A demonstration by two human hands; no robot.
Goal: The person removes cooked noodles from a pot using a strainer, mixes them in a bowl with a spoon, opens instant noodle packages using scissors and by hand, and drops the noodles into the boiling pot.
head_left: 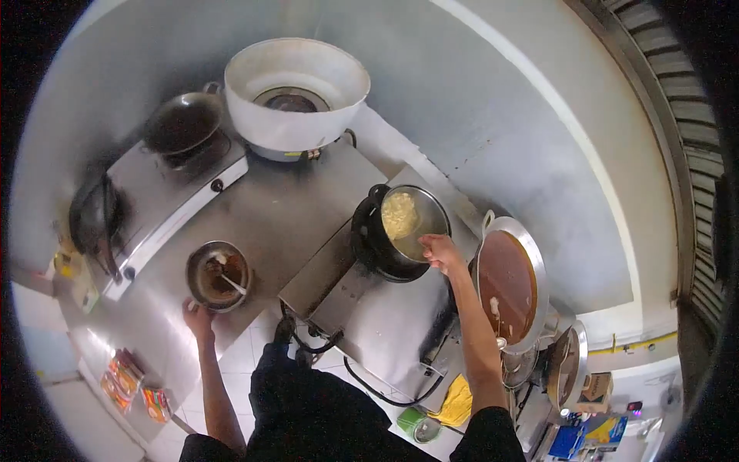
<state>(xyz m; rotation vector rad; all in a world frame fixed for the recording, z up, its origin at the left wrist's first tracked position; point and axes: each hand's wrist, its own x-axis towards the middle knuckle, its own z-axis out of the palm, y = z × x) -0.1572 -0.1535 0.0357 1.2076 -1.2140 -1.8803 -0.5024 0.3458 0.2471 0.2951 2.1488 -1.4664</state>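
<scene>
My right hand [441,252] is closed on the near edge of a metal bowl [433,206] with pale yellow, lumpy food [399,215] in it. That bowl is tilted over a black pot [369,250], which it partly hides. At the lower left, my left hand [199,320] is at the near rim of a smaller steel bowl [245,260], fingers curled against its side. Inside the smaller bowl lie brown-red contents, a small white lump and a spoon [233,284] leaning on the rim.
A gas stove [185,208] carries a dark wok [182,125]. Behind stands a burner with a tall white ring guard [308,123]. On the right are a large pot of brown liquid [506,285] and another pan [567,366]. Packets [123,379] lie at the lower left; a yellow cloth [456,400] hangs near a green container [416,423].
</scene>
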